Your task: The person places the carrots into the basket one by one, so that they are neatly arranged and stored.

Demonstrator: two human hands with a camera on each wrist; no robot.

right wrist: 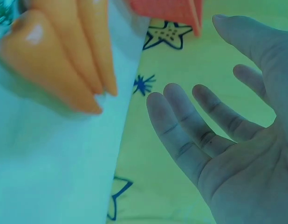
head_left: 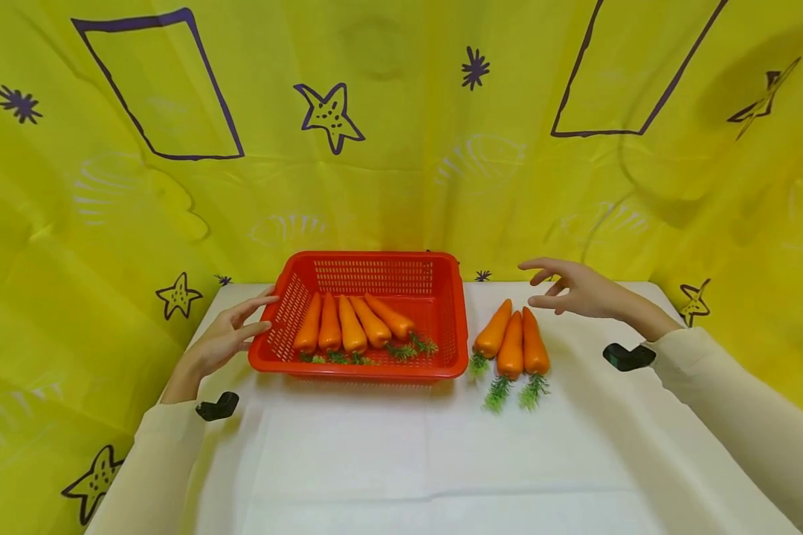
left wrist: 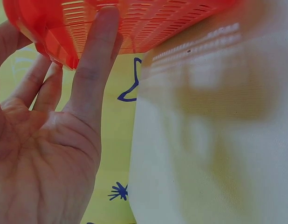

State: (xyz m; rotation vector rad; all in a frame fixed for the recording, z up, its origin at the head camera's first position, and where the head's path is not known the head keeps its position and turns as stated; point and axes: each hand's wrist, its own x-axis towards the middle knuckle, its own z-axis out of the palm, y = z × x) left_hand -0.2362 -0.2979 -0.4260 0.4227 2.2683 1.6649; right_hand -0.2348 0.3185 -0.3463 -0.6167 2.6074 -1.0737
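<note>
A white-covered counter [head_left: 348, 446] runs back to a bright yellow curtain [head_left: 401, 193] that hangs behind it and on both sides. The counter's covering shows faint creases toward 6 o'clock. The curtain carries dark starfish drawings [head_left: 331, 115], pale shell shapes and two four-sided outlines [head_left: 216, 84], one toward 11 o'clock and one toward 1. A soft shadow falls on the cloth at about 2 o'clock.

Near the back edge of the counter stands a red slotted basket [head_left: 375, 369], upright. Inside it five orange carrots [head_left: 352, 327] lie in a fan, tips toward 10 to 12 o'clock, leafy ends toward the near wall. Three loose carrots [head_left: 511, 353] lie close together on the counter just outside the basket, between its 3 and 4 o'clock, with green tops [head_left: 497, 392] toward 6 o'clock.

The left hand [head_left: 221, 342] is at the basket's 9 o'clock side, thumb well apart from the fingers and touching the red wall; the wrist view cuts off part of the fingers, so how firmly they press is hard to judge. The right hand [head_left: 578, 290] hangs at the loose carrots' 2 o'clock, fingers spread and loosely bent, thumb apart, touching nothing and holding nothing. Pale sleeves [head_left: 723, 401] cover both forearms.
</note>
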